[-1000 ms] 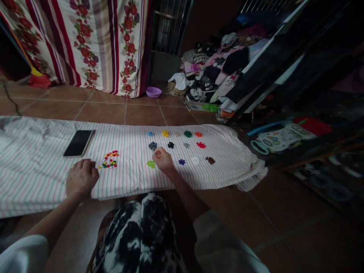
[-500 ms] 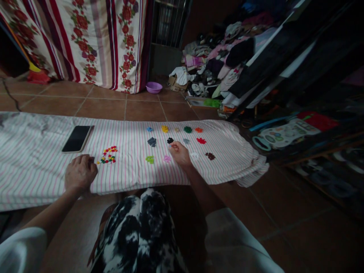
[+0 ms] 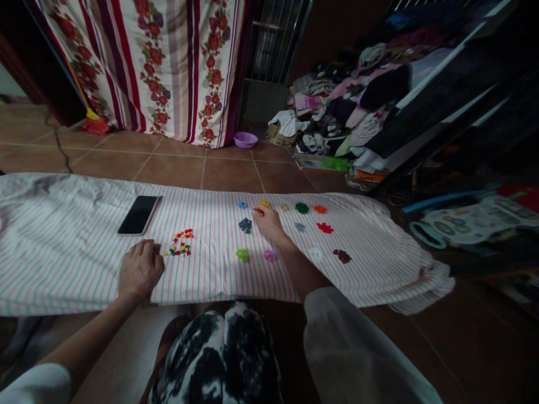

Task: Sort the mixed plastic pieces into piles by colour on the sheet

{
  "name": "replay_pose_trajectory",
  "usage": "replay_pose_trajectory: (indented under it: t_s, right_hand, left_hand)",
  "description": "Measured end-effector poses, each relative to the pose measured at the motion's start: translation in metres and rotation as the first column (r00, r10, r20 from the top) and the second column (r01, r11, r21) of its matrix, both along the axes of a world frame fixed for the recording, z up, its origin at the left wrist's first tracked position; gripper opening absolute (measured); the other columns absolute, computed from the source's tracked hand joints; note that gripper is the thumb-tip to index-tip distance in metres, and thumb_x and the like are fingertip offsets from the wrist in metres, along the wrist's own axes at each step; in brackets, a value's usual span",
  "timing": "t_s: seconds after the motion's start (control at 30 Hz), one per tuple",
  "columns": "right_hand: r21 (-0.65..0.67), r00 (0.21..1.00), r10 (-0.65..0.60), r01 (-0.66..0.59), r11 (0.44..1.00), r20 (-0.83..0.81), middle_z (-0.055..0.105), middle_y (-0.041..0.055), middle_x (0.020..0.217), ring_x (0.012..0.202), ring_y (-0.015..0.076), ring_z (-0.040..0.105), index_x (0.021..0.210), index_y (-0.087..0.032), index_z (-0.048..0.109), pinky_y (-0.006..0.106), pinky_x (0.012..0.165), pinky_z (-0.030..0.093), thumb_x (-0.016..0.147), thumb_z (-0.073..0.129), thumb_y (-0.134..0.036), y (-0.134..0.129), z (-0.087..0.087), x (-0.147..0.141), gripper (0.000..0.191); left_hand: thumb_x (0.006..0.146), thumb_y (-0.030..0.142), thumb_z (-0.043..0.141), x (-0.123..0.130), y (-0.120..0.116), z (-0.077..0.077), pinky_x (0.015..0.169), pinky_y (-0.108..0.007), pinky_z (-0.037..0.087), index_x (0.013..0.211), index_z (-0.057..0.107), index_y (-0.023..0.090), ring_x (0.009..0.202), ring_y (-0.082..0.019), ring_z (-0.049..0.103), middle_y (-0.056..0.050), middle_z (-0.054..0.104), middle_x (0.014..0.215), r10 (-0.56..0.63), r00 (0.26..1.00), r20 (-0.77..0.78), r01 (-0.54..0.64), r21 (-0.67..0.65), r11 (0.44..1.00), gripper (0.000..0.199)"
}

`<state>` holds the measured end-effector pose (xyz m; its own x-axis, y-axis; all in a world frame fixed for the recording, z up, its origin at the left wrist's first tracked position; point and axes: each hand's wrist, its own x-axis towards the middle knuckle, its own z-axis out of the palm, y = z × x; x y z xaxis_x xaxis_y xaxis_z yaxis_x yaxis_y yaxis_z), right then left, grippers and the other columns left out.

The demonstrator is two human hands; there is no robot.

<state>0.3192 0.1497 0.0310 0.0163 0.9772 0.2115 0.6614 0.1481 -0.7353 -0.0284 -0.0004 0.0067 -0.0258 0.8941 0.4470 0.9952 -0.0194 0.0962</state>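
Observation:
My right hand (image 3: 268, 222) is above the cloth between the light blue pile (image 3: 241, 205) and the yellow pile (image 3: 265, 203). Its thumb and forefinger pinch a tiny blue piece (image 3: 254, 210), too small to make out in detail. The hand hides the black pile. Just below lies a dark grey pile (image 3: 245, 225). My left hand (image 3: 141, 269) rests palm down on the cloth, fingers loosely bent, with nothing seen in it. Right of it, small red, yellow, green and white pieces (image 3: 182, 243) form a curved figure. A phone (image 3: 139, 215) lies beyond.
On the striped cloth (image 3: 210, 224) are more piles: green (image 3: 302, 208), orange (image 3: 320, 209), red (image 3: 325, 228), brown (image 3: 342, 256), lime (image 3: 242, 255) and pink (image 3: 270, 256). A purple basin (image 3: 246, 140) and heaped clothes (image 3: 337, 106) are on the floor behind.
My right hand has moved away from me, from beside the black pile toward the light blue pile, covering the black one. The left hand stays on the cloth; the whole view has shifted.

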Motion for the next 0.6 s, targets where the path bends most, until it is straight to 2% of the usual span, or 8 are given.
replay_pose_trajectory:
  t_s: [0.13, 0.3, 0.47, 0.6]
  right_hand:
    - [0.014, 0.990, -0.056, 0.054, 0.998, 0.129, 0.074, 0.0036, 0.088, 0.084, 0.0180, 0.067, 0.090, -0.020, 0.074, 0.027, 0.082, 0.050, 0.077, 0.053, -0.015, 0.031, 0.000, -0.015, 0.025]
    - [0.016, 0.969, -0.122, 0.121, 0.993, 0.215, 0.075, 0.0053, 0.092, 0.089, 0.0202, 0.068, 0.089, -0.020, 0.074, 0.031, 0.087, 0.050, 0.078, 0.054, -0.012, 0.062, -0.010, -0.025, 0.025]
    - [0.050, 0.967, -0.153, 0.146, 0.988, 0.204, 0.074, 0.0051, 0.084, 0.087, 0.0236, 0.069, 0.079, -0.022, 0.074, 0.036, 0.086, 0.050, 0.075, 0.057, -0.009, 0.078, -0.024, -0.025, 0.022]
    - [0.052, 0.975, -0.121, 0.113, 0.992, 0.184, 0.074, 0.0050, 0.082, 0.087, 0.0234, 0.069, 0.076, -0.022, 0.074, 0.036, 0.086, 0.051, 0.072, 0.057, -0.008, 0.085, -0.033, -0.025, 0.022]
  left_hand:
    - [0.083, 0.023, 0.038, -0.002, 0.001, -0.005, 0.084, -0.042, 0.046, 0.091, 0.056, 0.016, 0.093, -0.028, 0.058, -0.015, 0.064, 0.101, -0.008, 1.000, -0.006, 0.008, 0.024, 1.000, 0.021]
    - [0.082, 0.022, 0.040, -0.001, 0.002, -0.006, 0.086, -0.043, 0.045, 0.093, 0.056, 0.017, 0.100, -0.029, 0.057, -0.014, 0.064, 0.106, 0.008, 1.000, 0.016, -0.008, 0.015, 1.000, 0.020]
    - [0.081, 0.021, 0.041, 0.001, 0.002, -0.003, 0.088, -0.044, 0.045, 0.092, 0.055, 0.018, 0.102, -0.028, 0.056, -0.014, 0.063, 0.108, 0.015, 0.999, 0.046, -0.014, -0.018, 1.000, 0.018]
    - [0.080, 0.020, 0.042, 0.002, 0.002, -0.003, 0.089, -0.043, 0.044, 0.091, 0.054, 0.019, 0.102, -0.028, 0.056, -0.013, 0.062, 0.106, 0.014, 0.999, 0.052, -0.013, -0.014, 1.000, 0.016]
